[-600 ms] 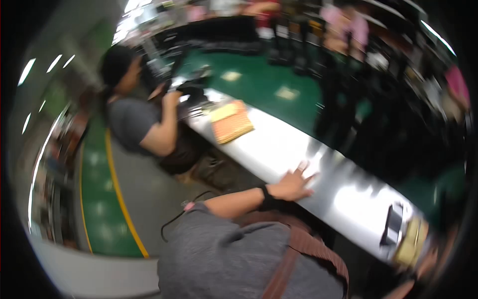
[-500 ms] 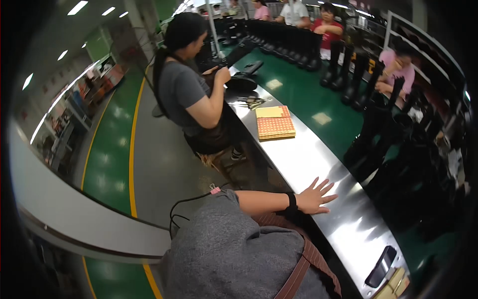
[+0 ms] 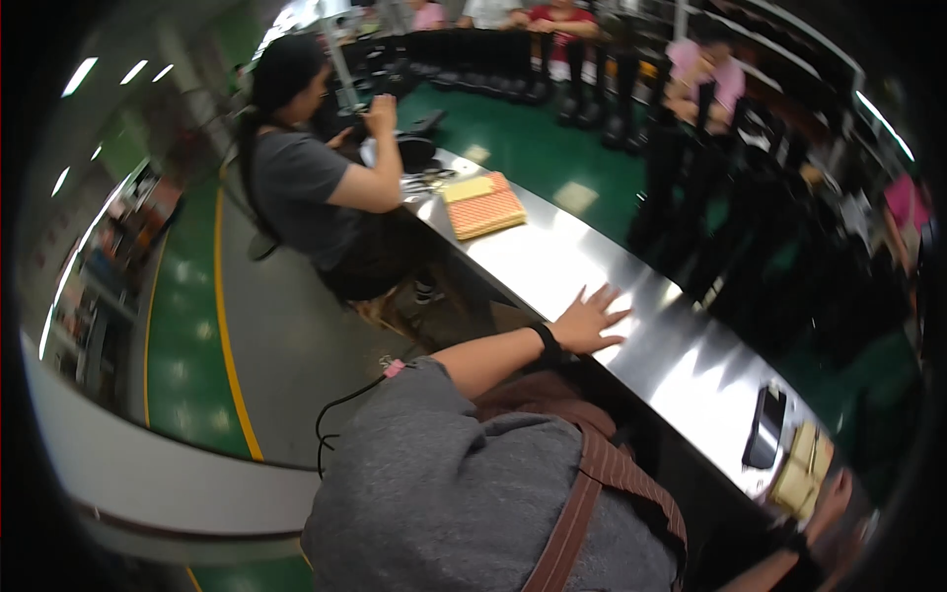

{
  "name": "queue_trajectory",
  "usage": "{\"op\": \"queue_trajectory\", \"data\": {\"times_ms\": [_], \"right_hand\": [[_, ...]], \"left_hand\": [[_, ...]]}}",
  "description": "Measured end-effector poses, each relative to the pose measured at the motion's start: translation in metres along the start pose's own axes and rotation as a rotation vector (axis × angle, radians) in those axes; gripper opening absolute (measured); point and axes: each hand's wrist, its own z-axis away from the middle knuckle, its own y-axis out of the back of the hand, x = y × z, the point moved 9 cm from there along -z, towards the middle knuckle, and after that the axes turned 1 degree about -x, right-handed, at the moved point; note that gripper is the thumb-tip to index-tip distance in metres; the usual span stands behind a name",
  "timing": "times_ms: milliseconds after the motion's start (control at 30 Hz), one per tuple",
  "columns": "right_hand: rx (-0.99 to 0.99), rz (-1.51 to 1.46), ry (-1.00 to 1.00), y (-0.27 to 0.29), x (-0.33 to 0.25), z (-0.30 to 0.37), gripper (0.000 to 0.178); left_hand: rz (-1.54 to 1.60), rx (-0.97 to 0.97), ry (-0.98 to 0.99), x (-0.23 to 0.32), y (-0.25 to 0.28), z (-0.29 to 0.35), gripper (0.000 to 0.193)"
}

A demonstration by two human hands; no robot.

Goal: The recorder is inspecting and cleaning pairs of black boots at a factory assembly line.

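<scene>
My left hand [image 3: 589,321] rests palm down on the shiny metal bench [image 3: 523,266], fingers spread, holding nothing. A black band circles its wrist. At the lower right my right hand [image 3: 832,503] is beside a tan, folded bundle [image 3: 801,472] near the bench's end; its fingers are small and blurred, so whether they touch or grip the bundle is unclear. A dark, flat, phone-like object [image 3: 764,426] lies on the bench, next to the bundle. Farther up the bench sits a stack of yellow and orange patterned sheets [image 3: 483,207].
A co-worker in a grey shirt [image 3: 306,187] sits at the bench's far left, hands raised near dark pieces. Tall black boots [image 3: 582,89] line the green surface [image 3: 493,128] beyond, and more dark boots crowd the right. Several people sit farther back.
The view has swung to the right, so the bench and co-worker appear farther left. My right hand has come into view by the tan bundle. My left hand stays spread on the bench.
</scene>
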Motion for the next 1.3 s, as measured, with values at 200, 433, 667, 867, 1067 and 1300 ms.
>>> {"op": "queue_trajectory", "data": {"times_ms": [200,433,667,867,1067,1300], "right_hand": [[-0.013,-0.490,0.082,-0.065,-0.231,0.140,0.021],[0.182,0.063,0.524,-0.158,-0.342,0.214,0.034],[0.272,0.141,0.572,-0.158,-0.338,0.217,0.032],[0.251,0.129,0.529,-0.160,-0.338,0.213,0.033],[0.176,0.118,0.501,-0.163,-0.336,0.209,0.032],[0.148,0.105,0.481,-0.163,-0.339,0.204,0.033]], "left_hand": [[-0.019,0.055,0.021,0.005,0.006,-0.003,0.062],[-0.030,0.072,0.007,0.009,0.011,-0.001,0.060],[-0.023,0.091,-0.021,0.009,0.008,0.001,0.060],[-0.042,0.058,-0.005,0.011,0.008,-0.001,0.060],[0.080,-0.072,0.043,-0.003,0.009,-0.016,0.058],[0.231,0.369,0.251,-0.075,0.081,-0.150,0.073]]}}
